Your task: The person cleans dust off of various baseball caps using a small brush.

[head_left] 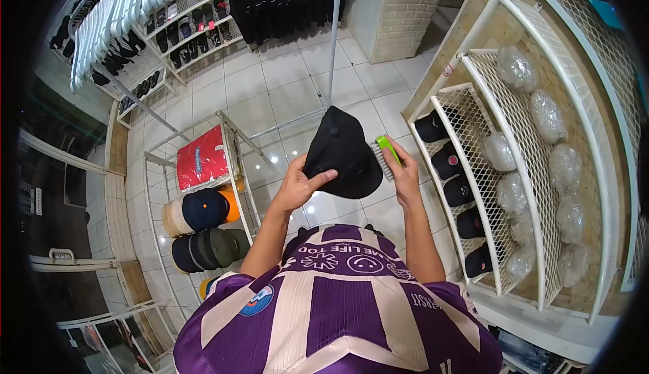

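A black baseball cap [341, 151] is held up before my chest, its crown toward me and its brim to the right. My left hand [299, 183] grips the cap's left side, thumb pressed on the fabric and the other fingers hidden behind it. In my right hand [403, 174] is a green brush [387, 149] with pale bristles. Those bristles face the cap, close beside its brim.
On the left, a white wire rack [152, 171] carries stacked caps [209, 249] and a red packaged garment [201, 157]. White mesh shelves [487, 113] with black caps and plastic-wrapped bundles stand on the right. A metal pole [335, 36] rises beyond the cap.
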A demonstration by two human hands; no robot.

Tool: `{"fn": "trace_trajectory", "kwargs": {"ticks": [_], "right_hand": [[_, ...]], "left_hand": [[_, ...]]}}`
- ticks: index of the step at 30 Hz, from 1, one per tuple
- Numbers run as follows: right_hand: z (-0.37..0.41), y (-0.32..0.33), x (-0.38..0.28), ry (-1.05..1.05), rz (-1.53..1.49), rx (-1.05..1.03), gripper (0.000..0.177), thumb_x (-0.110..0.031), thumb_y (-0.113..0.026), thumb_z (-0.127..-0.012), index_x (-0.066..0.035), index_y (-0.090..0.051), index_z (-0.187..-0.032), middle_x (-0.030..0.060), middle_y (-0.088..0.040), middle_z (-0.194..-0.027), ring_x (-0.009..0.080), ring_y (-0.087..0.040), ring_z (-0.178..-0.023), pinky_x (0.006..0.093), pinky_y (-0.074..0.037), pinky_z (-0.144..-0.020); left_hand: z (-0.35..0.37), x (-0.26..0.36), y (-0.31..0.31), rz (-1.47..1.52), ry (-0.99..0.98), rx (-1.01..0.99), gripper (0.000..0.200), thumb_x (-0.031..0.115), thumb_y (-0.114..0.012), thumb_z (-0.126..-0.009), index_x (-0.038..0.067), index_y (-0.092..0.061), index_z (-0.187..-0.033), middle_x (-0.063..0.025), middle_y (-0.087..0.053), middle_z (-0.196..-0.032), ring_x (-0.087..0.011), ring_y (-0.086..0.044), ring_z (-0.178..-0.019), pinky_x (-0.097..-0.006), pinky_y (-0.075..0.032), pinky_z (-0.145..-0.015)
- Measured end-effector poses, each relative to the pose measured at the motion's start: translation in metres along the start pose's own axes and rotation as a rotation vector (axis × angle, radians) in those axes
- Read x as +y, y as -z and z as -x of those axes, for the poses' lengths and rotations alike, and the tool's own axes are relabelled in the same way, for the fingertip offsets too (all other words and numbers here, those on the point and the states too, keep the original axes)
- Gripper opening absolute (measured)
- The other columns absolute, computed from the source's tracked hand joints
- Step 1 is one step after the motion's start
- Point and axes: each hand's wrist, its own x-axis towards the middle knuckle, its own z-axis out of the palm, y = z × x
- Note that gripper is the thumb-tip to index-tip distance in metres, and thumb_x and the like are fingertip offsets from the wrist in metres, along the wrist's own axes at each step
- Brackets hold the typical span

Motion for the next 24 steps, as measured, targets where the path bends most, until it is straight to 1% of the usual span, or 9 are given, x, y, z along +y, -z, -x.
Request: {"fn": "trace_trajectory", "kwargs": {"ticks": [2,3,9,10,13,14,17,21,24], "right_hand": [[0.004,0.009,0.011,-0.337,-0.407,-0.081,0.048,-0.020,-0.070,-0.098,0.004,-0.059,-0.139,0.0116,-0.067,-0.128,0.0137,-0.062,-0.116,0.0258,-0.045,-0.102],[0.007,0.005,0.012,-0.340,-0.417,-0.077,0.048,-0.020,-0.070,-0.098,0.004,-0.059,-0.139,0.0116,-0.067,-0.128,0.0137,-0.062,-0.116,0.0258,-0.045,-0.102],[0.012,-0.008,-0.007,0.017,0.007,-0.029,0.050,-0.021,-0.075,-0.095,0.001,-0.062,-0.137,0.0134,-0.070,-0.121,0.0172,-0.065,-0.108,0.0284,-0.047,-0.098],[0.012,-0.008,-0.005,0.232,0.473,0.050,0.051,-0.022,-0.079,-0.090,-0.004,-0.065,-0.135,0.0132,-0.070,-0.108,0.0236,-0.065,-0.101,0.0328,-0.049,-0.092],[0.023,-0.031,-0.014,0.555,0.797,0.180,0.051,-0.021,-0.081,-0.086,-0.007,-0.067,-0.133,0.0133,-0.065,-0.099,0.0284,-0.063,-0.096,0.0372,-0.050,-0.085],[0.028,-0.042,-0.015,0.457,0.486,0.121,0.051,-0.020,-0.081,-0.086,-0.006,-0.067,-0.133,0.0129,-0.063,-0.103,0.0270,-0.062,-0.099,0.0367,-0.050,-0.086],[0.032,-0.052,-0.028,0.584,0.383,-0.080,0.054,-0.020,-0.081,-0.086,-0.006,-0.066,-0.135,0.0136,-0.062,-0.106,0.0276,-0.062,-0.094,0.0349,-0.051,-0.086],[-0.008,-0.045,-0.024,0.484,0.625,-0.019,0.051,-0.018,-0.080,-0.086,-0.007,-0.067,-0.133,0.0140,-0.065,-0.104,0.0272,-0.065,-0.095,0.0359,-0.052,-0.086],[-0.014,-0.051,-0.037,0.453,0.517,-0.074,0.049,-0.016,-0.080,-0.086,-0.008,-0.068,-0.132,0.0140,-0.066,-0.104,0.0276,-0.066,-0.095,0.0354,-0.052,-0.087]], "left_hand": [[-0.001,-0.004,0.002,0.018,-0.049,0.035,0.039,0.005,-0.079,-0.087,-0.005,-0.065,-0.122,-0.0065,-0.073,-0.107,-0.0128,-0.067,-0.096,-0.0285,-0.054,-0.090],[0.000,-0.003,0.006,0.010,-0.042,0.033,0.039,0.005,-0.079,-0.087,-0.005,-0.065,-0.122,-0.0065,-0.073,-0.107,-0.0128,-0.067,-0.096,-0.0285,-0.054,-0.090],[-0.007,0.008,0.007,0.054,0.172,0.071,0.042,0.003,-0.081,-0.083,-0.004,-0.064,-0.121,-0.0083,-0.073,-0.106,-0.0134,-0.069,-0.093,-0.0286,-0.056,-0.086],[-0.007,0.009,0.001,0.084,0.133,0.088,0.038,0.005,-0.081,-0.084,-0.005,-0.066,-0.117,-0.0061,-0.073,-0.101,-0.0120,-0.068,-0.089,-0.0278,-0.056,-0.084],[-0.005,0.008,-0.006,-0.022,0.096,-0.014,0.035,0.006,-0.080,-0.086,-0.004,-0.065,-0.116,-0.0063,-0.073,-0.102,-0.0117,-0.068,-0.089,-0.0277,-0.056,-0.083],[-0.004,0.007,-0.007,0.001,0.145,-0.036,0.035,0.007,-0.080,-0.087,-0.004,-0.065,-0.116,-0.0057,-0.073,-0.103,-0.0109,-0.067,-0.090,-0.0274,-0.056,-0.083],[0.001,0.006,-0.006,-0.085,0.208,-0.146,0.035,0.008,-0.080,-0.087,-0.004,-0.064,-0.117,-0.0045,-0.072,-0.103,-0.0101,-0.066,-0.090,-0.0269,-0.055,-0.081],[0.006,-0.001,0.000,0.004,0.287,-0.183,0.035,0.007,-0.078,-0.089,-0.003,-0.063,-0.118,-0.0028,-0.071,-0.102,-0.0097,-0.065,-0.093,-0.0263,-0.053,-0.082],[0.007,-0.005,0.002,0.008,0.232,-0.127,0.036,0.006,-0.077,-0.089,-0.003,-0.063,-0.120,-0.0040,-0.071,-0.106,-0.0101,-0.065,-0.096,-0.0269,-0.054,-0.084]]}}
